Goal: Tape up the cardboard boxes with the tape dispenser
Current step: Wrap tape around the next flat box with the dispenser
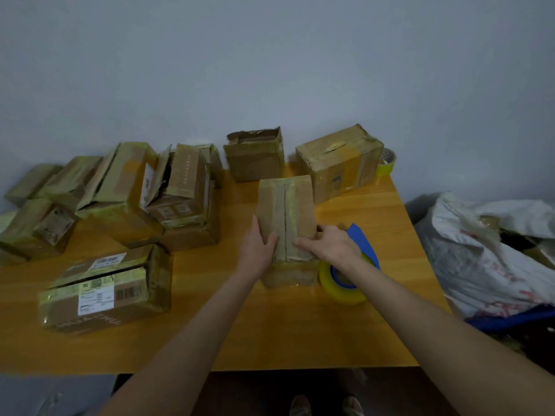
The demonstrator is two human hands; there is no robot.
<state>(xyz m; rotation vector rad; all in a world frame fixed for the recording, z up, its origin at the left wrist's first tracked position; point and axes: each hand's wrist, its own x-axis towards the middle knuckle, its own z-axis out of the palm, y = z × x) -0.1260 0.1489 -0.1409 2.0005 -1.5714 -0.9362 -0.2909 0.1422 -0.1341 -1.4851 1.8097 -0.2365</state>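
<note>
Closest in, my left hand (258, 250) grips the box (285, 202) by its left edge and my right hand (330, 246) by its right, thumbs on the taped seam. Just under my right wrist lies the tape dispenser (345, 283); turning the box carelessly could knock it off the table (210, 325).

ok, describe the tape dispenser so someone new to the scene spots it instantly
Start at the wooden table, then find the cardboard box held by the left hand and right hand. The tape dispenser lies just right of that box. It is the only blue thing on the table and carries a yellowish tape roll.
</note>
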